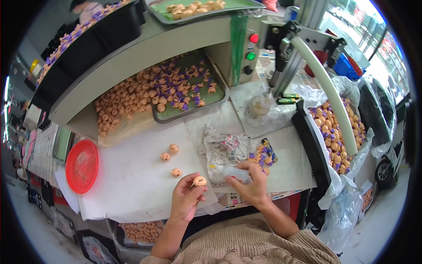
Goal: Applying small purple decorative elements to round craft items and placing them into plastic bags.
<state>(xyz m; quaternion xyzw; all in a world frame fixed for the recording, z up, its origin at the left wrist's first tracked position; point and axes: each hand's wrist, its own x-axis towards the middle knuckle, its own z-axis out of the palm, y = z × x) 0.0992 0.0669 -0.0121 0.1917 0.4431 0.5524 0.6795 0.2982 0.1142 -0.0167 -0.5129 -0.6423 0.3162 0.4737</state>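
Observation:
My left hand holds a small peach-coloured doll head between thumb and fingers, with a dark opening facing up. My right hand grips a translucent squeeze bottle with a yellow tip; the bottle lies over a crumpled, stained cloth, its tip pointing left. On the white paper beyond my left hand are several loose doll heads. Just beyond my right hand sits a small pile of peach and purple doll bodies, partly hidden by the fingers.
A metal tray with doll parts stands under the beige machine housing, beside many heads. A red plate lies left. At right are a press with a pale curved handle and a black crate of dolls. Another person is far back.

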